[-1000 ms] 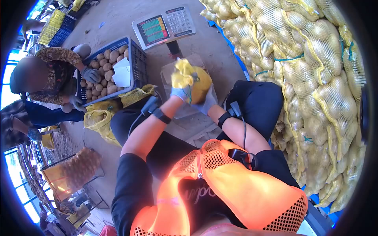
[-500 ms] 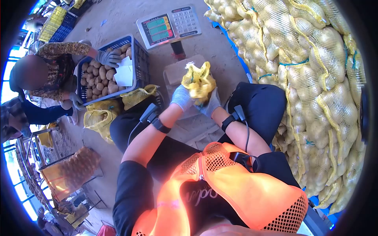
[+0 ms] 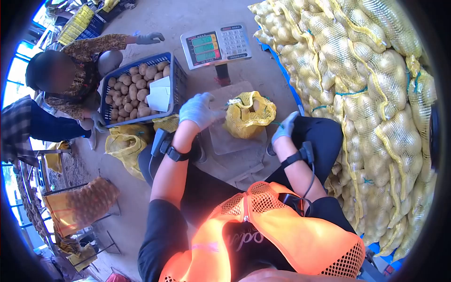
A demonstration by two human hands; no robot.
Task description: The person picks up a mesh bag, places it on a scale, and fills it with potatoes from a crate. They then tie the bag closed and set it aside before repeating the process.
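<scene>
Blue plastic crate: rigid, open-topped; filled with rounded, matt-brown potatoes; a white sheet lies on them.
Gloved left hand: fingers bent and slightly parted, thumb spread from them; near the bag's left rim, contact cannot be told.
Yellow mesh bag: on the weighing platform, between the hands, mouth open; a one-sided pull could tip it and spill its contents; soft netting, crumpled rim, rounded body.
Green drawstring: thin cord; uneven tension could snag the netting.
Gloved right hand: fingers drawn together, apparently pinching the drawstring.
Stacked mesh sacks: bulging, glossy, knobbly.
</scene>
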